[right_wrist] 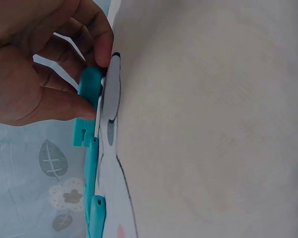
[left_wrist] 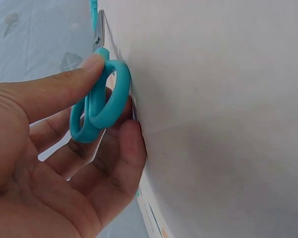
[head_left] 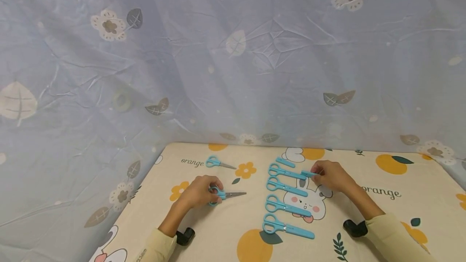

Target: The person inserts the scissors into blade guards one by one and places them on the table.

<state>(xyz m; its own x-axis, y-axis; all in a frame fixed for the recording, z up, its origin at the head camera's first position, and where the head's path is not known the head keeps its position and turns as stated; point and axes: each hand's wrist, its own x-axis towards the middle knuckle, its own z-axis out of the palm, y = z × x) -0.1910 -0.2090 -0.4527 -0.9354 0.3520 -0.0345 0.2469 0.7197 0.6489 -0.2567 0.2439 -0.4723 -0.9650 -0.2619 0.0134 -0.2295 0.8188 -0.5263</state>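
Observation:
My left hand (head_left: 202, 191) pinches a pair of scissors (left_wrist: 117, 99) by its turquoise handle loops, thumb on top. Its bare metal blades (head_left: 236, 194) point right, close over the cloth. Between thumb and fingers my right hand (head_left: 333, 176) holds a turquoise blade cover (right_wrist: 89, 84), its slotted end toward the row of scissors. Beside that hand lies a column of several sheathed scissors (head_left: 287, 206), handles to the left. One loose cover (head_left: 285, 162) rests at the far end of this column. Another unsheathed pair of scissors (head_left: 219, 163) lies beyond my left hand.
A cream cloth (head_left: 225, 229) printed with oranges, flowers and rabbits covers the table. Behind it hangs a grey-blue floral curtain (head_left: 233, 92), close along the table's back edge. Black wrist devices (head_left: 356, 228) sit under both forearms.

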